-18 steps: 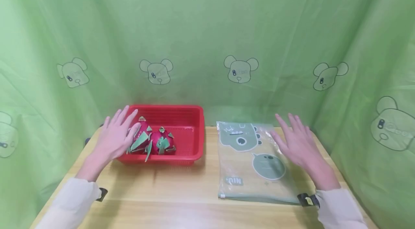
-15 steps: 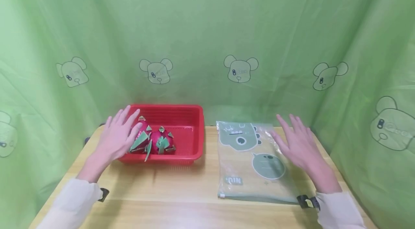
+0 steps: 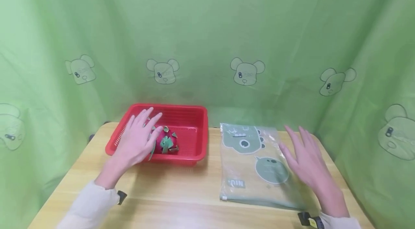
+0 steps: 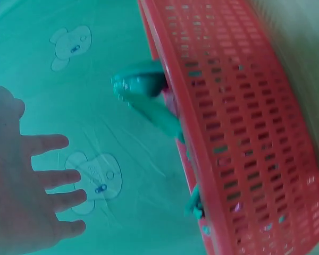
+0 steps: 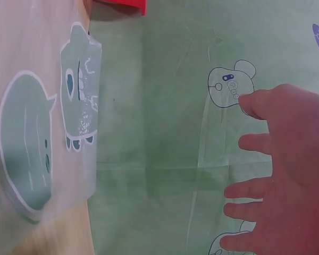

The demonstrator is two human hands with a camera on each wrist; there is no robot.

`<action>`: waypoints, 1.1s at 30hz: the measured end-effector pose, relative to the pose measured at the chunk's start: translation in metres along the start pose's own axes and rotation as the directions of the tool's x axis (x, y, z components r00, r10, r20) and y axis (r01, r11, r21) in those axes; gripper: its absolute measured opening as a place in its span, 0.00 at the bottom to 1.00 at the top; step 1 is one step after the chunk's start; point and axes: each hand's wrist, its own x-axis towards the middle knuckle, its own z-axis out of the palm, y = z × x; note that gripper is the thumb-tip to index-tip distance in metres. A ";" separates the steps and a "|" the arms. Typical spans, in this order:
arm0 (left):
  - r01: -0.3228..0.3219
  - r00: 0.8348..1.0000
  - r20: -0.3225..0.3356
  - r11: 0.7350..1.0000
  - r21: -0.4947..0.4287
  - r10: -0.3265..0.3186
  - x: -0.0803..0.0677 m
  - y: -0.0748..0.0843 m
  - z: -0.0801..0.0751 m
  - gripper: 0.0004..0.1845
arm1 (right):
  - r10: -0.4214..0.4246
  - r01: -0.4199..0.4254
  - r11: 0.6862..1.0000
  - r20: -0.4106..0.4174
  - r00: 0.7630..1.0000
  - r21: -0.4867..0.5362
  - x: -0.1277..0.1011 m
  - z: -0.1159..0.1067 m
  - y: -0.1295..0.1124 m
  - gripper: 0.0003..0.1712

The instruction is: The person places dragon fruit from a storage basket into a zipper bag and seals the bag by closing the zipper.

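Note:
A red perforated basket (image 3: 191, 113) stands at the back left of the wooden table and holds pink dragon fruits with green scales (image 3: 165, 142). My left hand (image 3: 137, 139) hovers over the basket's left part with fingers spread, covering one fruit; whether it touches the fruit is unclear. In the left wrist view the basket wall (image 4: 244, 133) and a green scale (image 4: 149, 103) show beside the open left hand (image 4: 26, 186). A clear zip bag with green cartoon prints (image 3: 256, 166) lies flat at the right. My right hand (image 3: 306, 160) hovers open above the bag's right edge, holding nothing.
A green curtain with bear prints (image 3: 246, 72) hangs around the table on all sides. The wooden tabletop (image 3: 175, 193) runs to the near edge. Black wrist straps show at both cuffs (image 3: 121, 197).
My left hand moved right and forward, from the basket's left rim to over the left dragon fruit. My right hand shifted slightly nearer. The head view shifted a little.

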 end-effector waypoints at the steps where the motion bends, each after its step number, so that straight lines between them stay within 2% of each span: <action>1: -0.003 1.000 -0.003 1.000 -0.003 0.003 0.000 0.003 0.002 0.31 | 0.003 -0.003 1.000 -0.003 1.000 0.009 -0.002 0.001 0.000 0.38; 8: -0.046 0.998 -0.039 0.998 -0.033 0.044 -0.002 0.027 0.010 0.29 | 0.031 -0.030 0.998 -0.012 0.999 0.055 -0.011 0.008 -0.001 0.39; 14: -0.093 0.995 -0.056 0.988 -0.124 0.087 0.000 0.050 0.020 0.28 | 0.045 -0.044 0.996 -0.001 0.999 0.079 -0.015 0.017 -0.003 0.40; 18: -0.085 0.995 -0.063 0.975 -0.203 0.074 0.001 0.061 0.029 0.27 | 0.044 -0.044 0.995 0.005 0.999 0.094 -0.014 0.023 -0.005 0.40; 23: -0.079 0.996 -0.069 0.961 -0.266 0.063 0.002 0.075 0.045 0.25 | 0.039 -0.040 0.993 0.009 0.999 0.115 -0.015 0.027 -0.004 0.40; 28: -0.096 0.995 -0.054 0.952 -0.290 0.084 -0.002 0.085 0.063 0.26 | 0.040 -0.045 0.990 0.041 0.998 0.130 -0.017 0.028 -0.006 0.40; 33: -0.081 0.996 -0.065 0.959 -0.271 0.066 -0.006 0.093 0.084 0.23 | 0.057 -0.065 0.989 0.065 0.996 0.131 -0.022 0.031 -0.006 0.40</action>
